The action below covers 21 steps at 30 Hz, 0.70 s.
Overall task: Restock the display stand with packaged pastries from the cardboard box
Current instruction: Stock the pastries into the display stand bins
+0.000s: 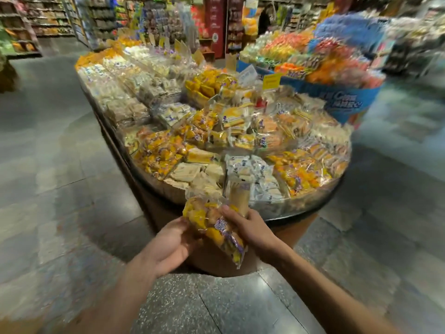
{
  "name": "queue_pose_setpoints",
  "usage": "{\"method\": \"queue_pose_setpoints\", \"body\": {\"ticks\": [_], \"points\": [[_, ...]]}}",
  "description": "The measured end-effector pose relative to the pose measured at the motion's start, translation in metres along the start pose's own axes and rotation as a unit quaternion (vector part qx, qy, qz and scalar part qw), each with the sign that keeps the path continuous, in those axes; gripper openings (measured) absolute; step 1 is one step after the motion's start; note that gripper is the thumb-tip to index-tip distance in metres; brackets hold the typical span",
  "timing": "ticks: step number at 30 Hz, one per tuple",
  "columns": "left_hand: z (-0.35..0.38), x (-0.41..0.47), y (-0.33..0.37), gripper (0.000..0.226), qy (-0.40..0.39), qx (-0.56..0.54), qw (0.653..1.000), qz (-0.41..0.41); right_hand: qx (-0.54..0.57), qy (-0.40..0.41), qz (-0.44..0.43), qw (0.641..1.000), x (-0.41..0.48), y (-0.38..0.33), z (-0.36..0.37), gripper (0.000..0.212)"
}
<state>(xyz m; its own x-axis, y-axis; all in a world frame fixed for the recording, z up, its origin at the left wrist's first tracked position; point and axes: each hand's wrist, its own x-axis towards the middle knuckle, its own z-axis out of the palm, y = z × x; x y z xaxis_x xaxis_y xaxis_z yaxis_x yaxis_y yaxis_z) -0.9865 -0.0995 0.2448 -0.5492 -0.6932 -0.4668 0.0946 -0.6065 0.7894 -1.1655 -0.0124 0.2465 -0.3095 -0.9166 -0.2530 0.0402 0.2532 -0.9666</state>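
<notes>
Packaged pastries (216, 227) are held, in the head view, just before the near rim of the display stand (308, 209), gripped by the left hand (168, 244) and grasped from above by the right hand (250, 225). If laid on the full heaps (240, 141), they could slide off. Yellow pieces and a purple label are seen through clear wrap.

**A:** There's the display stand (308, 206), dead ahead at twelve o'clock, packets (240, 131) heaped on it from near rim to far end.

**B:** Hands at six, just before that near rim: left hand (168, 244) at seven, right hand (255, 227) at five, the pastry bag (216, 227) gripped between them.

**A:** A second stand (337, 97) sits behind at two o'clock. The shelves (48, 22) are well back at ten.
</notes>
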Motion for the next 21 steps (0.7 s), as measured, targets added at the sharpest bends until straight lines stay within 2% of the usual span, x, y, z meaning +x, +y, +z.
{"method": "queue_pose_setpoints", "body": {"ticks": [5, 9, 16, 19, 21], "points": [[0.056, 0.061, -0.015, 0.025, -0.043, 0.099, 0.994, 0.017, 0.079, 0.023, 0.069, 0.994, 0.028, 0.017, -0.055, 0.064], [0.089, 0.115, -0.020, 0.036, -0.097, 0.140, 0.985, -0.016, 0.121, 0.050, 0.104, 0.986, 0.051, 0.023, -0.098, 0.053], [0.131, 0.223, -0.008, 0.029, -0.141, 0.221, 0.964, -0.037, 0.160, 0.127, 0.140, 0.969, 0.101, 0.016, -0.173, 0.050], [0.154, 0.260, -0.004, 0.036, -0.167, 0.248, 0.953, -0.039, 0.186, 0.159, 0.149, 0.958, 0.117, 0.019, -0.204, 0.037], [0.169, 0.277, -0.002, 0.051, -0.172, 0.261, 0.949, -0.042, 0.194, 0.184, 0.162, 0.950, 0.122, 0.024, -0.223, 0.038]]}}
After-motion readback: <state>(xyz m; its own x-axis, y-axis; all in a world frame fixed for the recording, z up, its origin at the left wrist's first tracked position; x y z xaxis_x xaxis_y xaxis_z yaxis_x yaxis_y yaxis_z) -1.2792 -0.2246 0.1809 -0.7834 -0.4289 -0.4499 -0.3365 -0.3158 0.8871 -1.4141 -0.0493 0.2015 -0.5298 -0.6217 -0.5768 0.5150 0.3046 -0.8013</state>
